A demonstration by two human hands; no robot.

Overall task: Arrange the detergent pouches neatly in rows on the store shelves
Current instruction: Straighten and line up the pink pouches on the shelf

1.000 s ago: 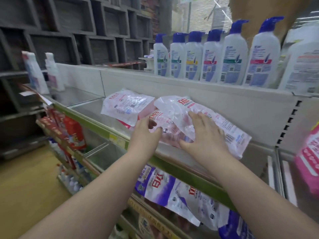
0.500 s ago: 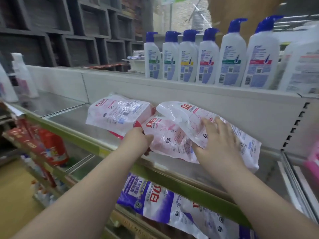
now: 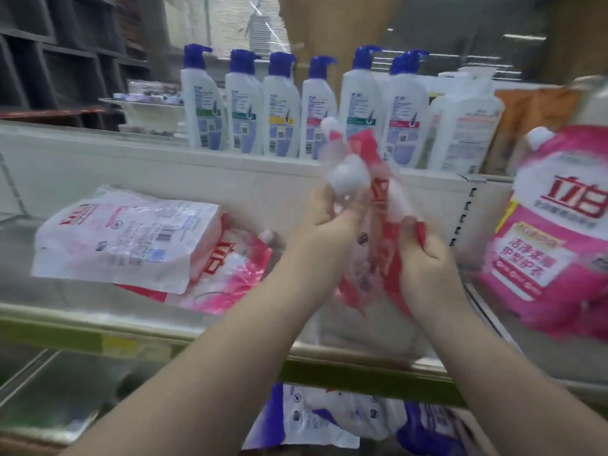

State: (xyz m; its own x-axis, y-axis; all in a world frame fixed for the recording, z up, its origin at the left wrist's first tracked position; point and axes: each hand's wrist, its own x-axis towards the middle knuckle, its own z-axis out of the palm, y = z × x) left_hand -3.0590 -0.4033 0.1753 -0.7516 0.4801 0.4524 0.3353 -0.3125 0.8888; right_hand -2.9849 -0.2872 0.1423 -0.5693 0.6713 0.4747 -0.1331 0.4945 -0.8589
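Pouch [image 3: 378,205], red and white, blurred, held upright above the shelf [image 3: 98,311]. Left hand [image 3: 329,232] grips its left edge near the cap; right hand [image 3: 427,261] grips its right edge. Two pouches [image 3: 125,238] lie stacked flat on the shelf to the left. Pink pouch [image 3: 552,245] stands at right.

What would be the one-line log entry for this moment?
both hands: left hand, right hand | holding: pink pouch upright | shelf: two pouches lying flat

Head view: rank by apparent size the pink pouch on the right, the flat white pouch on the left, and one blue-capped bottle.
1. pink pouch, though it is nearest the camera
2. white pouch
3. blue-capped bottle, farthest back
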